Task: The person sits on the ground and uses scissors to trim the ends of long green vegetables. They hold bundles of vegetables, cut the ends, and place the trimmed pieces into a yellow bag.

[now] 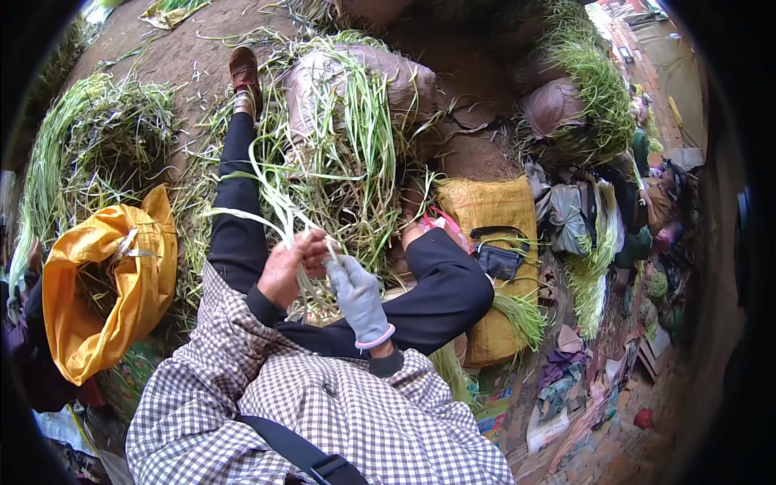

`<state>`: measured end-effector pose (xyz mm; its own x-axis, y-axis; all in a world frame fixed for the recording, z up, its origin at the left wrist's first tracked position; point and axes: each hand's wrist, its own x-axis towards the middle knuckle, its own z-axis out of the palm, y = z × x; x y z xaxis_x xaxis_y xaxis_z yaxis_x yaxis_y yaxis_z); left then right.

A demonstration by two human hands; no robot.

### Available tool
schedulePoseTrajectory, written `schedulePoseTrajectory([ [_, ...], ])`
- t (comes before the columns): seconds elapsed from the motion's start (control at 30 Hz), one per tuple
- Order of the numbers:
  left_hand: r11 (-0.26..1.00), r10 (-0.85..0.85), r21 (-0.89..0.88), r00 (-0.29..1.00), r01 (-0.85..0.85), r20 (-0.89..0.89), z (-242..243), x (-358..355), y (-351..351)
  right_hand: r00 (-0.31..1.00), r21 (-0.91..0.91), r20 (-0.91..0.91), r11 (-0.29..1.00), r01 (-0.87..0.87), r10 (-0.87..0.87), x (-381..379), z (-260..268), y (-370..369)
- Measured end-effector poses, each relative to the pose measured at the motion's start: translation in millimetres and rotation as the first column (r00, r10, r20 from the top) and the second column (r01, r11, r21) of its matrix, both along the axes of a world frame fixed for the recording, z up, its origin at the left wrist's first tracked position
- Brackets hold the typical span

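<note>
My bare left hand (pixel 288 267) is closed around a small bunch of pale green leafy stalks (pixel 282 212). The leaves fan out up and to the left, while the white ends hang below the fist. My right hand (pixel 357 297) wears a grey glove with a pink-edged cuff. Its thumb and fingers pinch a thin pale stalk (pixel 331 248) beside the left fingertips. Before me, a heap of green stalks and dry trimmings (pixel 345 182) partly drapes over a dusty, pinkish-brown sack (pixel 400 82). My left leg stretches out along the heap, and my right leg is bent.
An open yellow woven sack (pixel 109 291) stands at left, next to another person's hand (pixel 35 253) and a heap of greens (pixel 115 127). At right, a flat yellow sack (pixel 485 206) bears a small dark pouch (pixel 500 260). Farther right are greens (pixel 591 273) and other people.
</note>
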<state>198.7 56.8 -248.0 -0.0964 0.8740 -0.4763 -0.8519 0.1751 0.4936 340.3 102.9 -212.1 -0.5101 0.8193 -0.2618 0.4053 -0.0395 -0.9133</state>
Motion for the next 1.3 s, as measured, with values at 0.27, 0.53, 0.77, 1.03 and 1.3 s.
schedulePoseTrajectory([
  [0.27,0.993,-0.015,-0.119,0.993,0.001,-0.114,-0.3,-4.0,-23.1,1.000,-0.035,0.015,0.999,0.001,-0.001,-4.4,-3.7,-1.5],
  [0.53,0.998,0.010,0.064,0.996,-0.004,-0.086,-1.6,-5.6,-17.6,0.995,-0.078,-0.053,0.993,-0.091,0.087,-10.9,-5.9,-17.8],
  [0.77,0.947,0.276,0.158,0.960,-0.280,0.051,2.3,-33.4,-10.1,0.998,-0.042,0.018,0.997,0.063,-0.063,16.3,-5.2,-11.6],
  [1.03,0.654,0.732,0.508,0.637,-0.560,-0.240,68.7,-140.1,-12.5,0.942,0.451,0.331,0.868,-0.207,0.053,55.2,-33.9,8.6],
  [1.3,0.923,0.378,-0.048,0.924,-0.381,-0.059,-58.7,-114.4,58.7,0.939,0.213,0.322,0.956,-0.200,0.124,25.6,-40.6,11.0],
])
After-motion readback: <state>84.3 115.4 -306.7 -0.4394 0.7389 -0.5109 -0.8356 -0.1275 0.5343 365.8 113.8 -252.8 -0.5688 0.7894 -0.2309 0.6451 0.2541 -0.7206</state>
